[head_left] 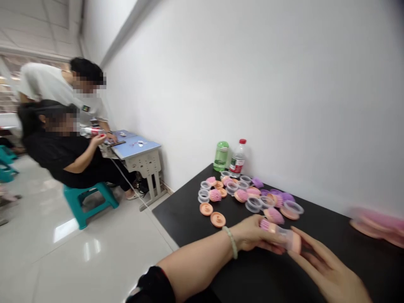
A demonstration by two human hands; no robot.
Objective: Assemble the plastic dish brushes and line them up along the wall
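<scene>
Above the black table, my two hands meet on one small piece. My left hand (252,233), with a beaded bracelet at the wrist, is closed round a pink-bristled brush (267,226) with a clear plastic sleeve (285,236) beside it. The fingers of my right hand (325,265) pinch a peach round cap (296,243) at the sleeve's right end. Blur hides whether cap and sleeve are joined. Just beyond lie loose brush heads (215,195), clear rings (253,205) and peach discs with a central stub (217,219).
Along the wall, a green bottle (221,155) and a red-capped bottle (237,159) stand on the black table (252,277). Blurred pink pieces (378,225) lie at right. At left, one person sits on a teal stool (90,202) and another leans over a blue desk (135,147).
</scene>
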